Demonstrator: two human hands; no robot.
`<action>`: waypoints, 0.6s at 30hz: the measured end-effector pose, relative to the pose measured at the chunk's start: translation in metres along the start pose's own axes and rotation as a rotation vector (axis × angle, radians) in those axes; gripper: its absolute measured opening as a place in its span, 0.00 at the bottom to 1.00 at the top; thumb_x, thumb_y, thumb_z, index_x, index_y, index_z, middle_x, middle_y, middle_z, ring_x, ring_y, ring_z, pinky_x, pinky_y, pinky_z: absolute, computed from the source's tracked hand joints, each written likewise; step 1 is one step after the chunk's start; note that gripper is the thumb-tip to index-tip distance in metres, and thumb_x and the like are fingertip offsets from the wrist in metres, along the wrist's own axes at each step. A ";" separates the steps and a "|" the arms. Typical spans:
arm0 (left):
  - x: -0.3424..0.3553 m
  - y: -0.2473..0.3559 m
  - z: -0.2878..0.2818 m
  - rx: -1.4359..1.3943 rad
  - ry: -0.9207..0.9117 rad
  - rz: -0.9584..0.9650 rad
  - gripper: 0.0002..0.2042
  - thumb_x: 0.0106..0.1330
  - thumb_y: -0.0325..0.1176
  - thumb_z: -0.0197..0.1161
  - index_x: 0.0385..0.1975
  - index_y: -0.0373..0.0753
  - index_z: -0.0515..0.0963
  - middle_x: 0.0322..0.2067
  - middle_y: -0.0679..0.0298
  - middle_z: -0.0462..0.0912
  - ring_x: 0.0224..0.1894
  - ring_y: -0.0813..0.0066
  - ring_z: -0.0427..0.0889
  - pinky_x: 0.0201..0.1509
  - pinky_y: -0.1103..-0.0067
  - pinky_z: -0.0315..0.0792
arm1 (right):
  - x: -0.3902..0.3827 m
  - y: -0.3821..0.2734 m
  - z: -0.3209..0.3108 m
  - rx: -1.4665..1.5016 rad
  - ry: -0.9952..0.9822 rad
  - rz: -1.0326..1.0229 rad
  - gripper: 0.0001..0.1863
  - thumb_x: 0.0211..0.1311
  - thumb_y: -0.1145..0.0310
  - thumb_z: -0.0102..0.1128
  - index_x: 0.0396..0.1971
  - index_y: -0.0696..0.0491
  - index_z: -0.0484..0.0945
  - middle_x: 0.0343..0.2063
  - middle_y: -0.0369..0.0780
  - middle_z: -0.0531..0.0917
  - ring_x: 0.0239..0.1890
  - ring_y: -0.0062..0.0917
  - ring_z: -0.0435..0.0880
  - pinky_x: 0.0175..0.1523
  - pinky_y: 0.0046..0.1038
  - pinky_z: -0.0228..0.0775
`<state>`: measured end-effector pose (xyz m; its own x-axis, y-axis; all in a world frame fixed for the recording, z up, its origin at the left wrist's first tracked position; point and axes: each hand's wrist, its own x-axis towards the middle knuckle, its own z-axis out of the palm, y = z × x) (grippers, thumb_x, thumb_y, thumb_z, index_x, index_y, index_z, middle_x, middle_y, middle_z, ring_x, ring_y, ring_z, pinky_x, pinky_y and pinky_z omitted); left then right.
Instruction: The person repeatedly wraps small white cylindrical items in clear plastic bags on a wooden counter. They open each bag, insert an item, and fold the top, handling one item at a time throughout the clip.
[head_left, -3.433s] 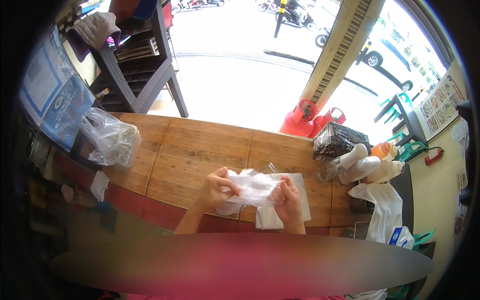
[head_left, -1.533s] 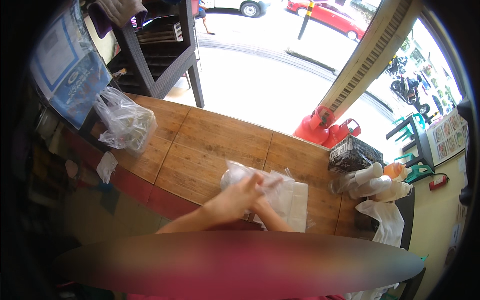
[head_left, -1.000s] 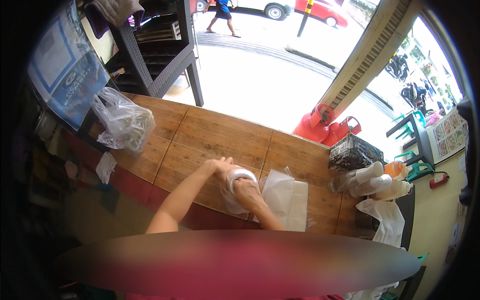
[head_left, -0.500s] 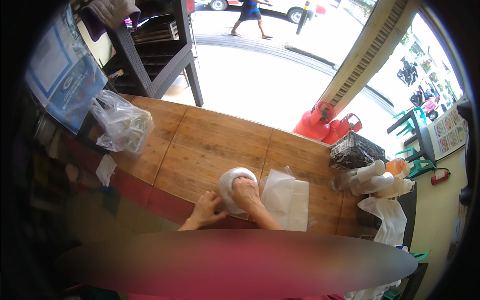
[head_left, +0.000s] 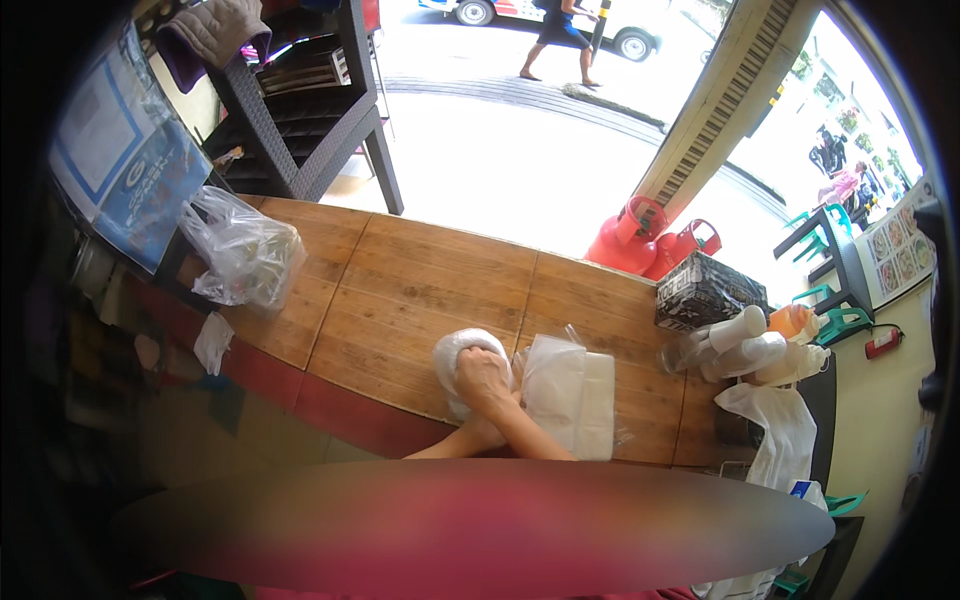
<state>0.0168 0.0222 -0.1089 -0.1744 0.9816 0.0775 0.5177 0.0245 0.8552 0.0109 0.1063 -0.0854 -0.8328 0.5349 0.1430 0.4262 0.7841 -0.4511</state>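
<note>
The right hand's (head_left: 484, 381) grip was curled closed on a white bundle (head_left: 468, 340).
The left hand's (head_left: 487, 431) grip, mostly hidden, I could not tell; left of the bundle was a lettered blue poster (head_left: 152, 205).

A sunlit street (head_left: 470, 165) is glaring beyond the right grip (head_left: 484, 378), a wooden table (head_left: 420, 270) lying beneath, a cream wall (head_left: 868, 420) rising rightward.

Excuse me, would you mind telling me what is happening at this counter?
A person's right hand is on a round white thing that looks plastic-wrapped, on a wooden counter. The left hand crosses beneath the right wrist, partly hidden, so its grip is unclear. Flat translucent sheets lie just to the right.
</note>
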 end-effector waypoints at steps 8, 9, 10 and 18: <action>-0.075 -0.034 -0.072 0.365 0.012 -0.181 0.11 0.61 0.35 0.60 0.43 0.46 0.82 0.35 0.57 0.83 0.36 0.53 0.83 0.37 0.63 0.76 | 0.000 0.002 -0.005 -0.013 0.002 -0.043 0.08 0.49 0.70 0.56 0.22 0.58 0.82 0.28 0.50 0.84 0.33 0.41 0.85 0.41 0.35 0.77; -0.078 -0.039 -0.082 0.376 0.079 -0.141 0.13 0.61 0.34 0.60 0.45 0.47 0.81 0.35 0.57 0.82 0.36 0.53 0.83 0.37 0.64 0.76 | 0.000 0.002 -0.005 0.003 0.003 -0.045 0.08 0.49 0.70 0.56 0.22 0.58 0.81 0.28 0.50 0.84 0.32 0.41 0.85 0.40 0.36 0.77; -0.076 -0.043 -0.089 0.399 0.136 -0.176 0.13 0.62 0.35 0.60 0.47 0.45 0.80 0.36 0.57 0.82 0.37 0.53 0.82 0.38 0.64 0.76 | 0.000 0.002 -0.005 0.013 0.011 -0.044 0.08 0.50 0.70 0.56 0.21 0.58 0.81 0.27 0.50 0.84 0.32 0.41 0.85 0.40 0.38 0.76; -0.032 -0.030 -0.119 0.239 0.562 -0.271 0.16 0.66 0.28 0.58 0.53 0.37 0.74 0.35 0.59 0.74 0.32 0.61 0.77 0.37 0.69 0.74 | -0.045 0.025 -0.039 0.213 0.511 -0.294 0.12 0.47 0.76 0.66 0.33 0.56 0.76 0.35 0.43 0.78 0.40 0.39 0.77 0.42 0.38 0.72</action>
<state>-0.0929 -0.0326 -0.0757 -0.7012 0.6881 0.1864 0.5541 0.3615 0.7498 0.0732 0.1138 -0.0687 -0.6078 0.4301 0.6675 0.0810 0.8698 -0.4867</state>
